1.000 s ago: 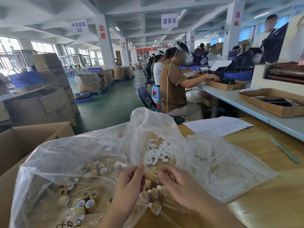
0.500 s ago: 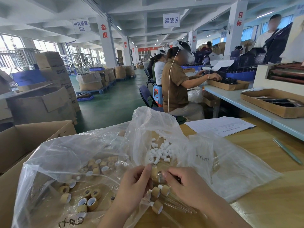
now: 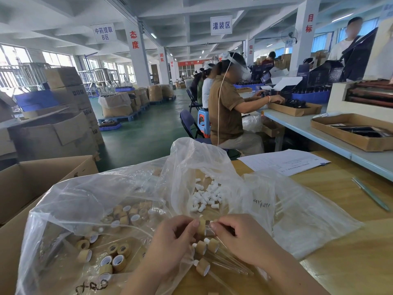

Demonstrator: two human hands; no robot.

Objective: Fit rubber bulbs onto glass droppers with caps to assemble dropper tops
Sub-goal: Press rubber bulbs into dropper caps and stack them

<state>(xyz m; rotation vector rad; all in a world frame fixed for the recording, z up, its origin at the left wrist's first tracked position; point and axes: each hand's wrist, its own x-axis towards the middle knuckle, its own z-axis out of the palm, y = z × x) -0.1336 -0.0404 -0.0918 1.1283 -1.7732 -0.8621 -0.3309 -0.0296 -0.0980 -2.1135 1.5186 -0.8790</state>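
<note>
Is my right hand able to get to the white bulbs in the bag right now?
Probably yes: the white bulbs lie just beyond the right hand, and the bag looks open towards it. Its fingers pinch a capped dropper, though.

Glossy crinkled plastic bag [image 3: 119,201], matt tan caps [image 3: 119,260], smooth wooden table [image 3: 340,262]

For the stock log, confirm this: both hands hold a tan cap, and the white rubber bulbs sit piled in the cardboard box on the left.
Wrong place. The head view shows the white rubber bulbs piled in the clear plastic bag beyond the hands. The left hand and right hand do hold a tan cap.
</note>
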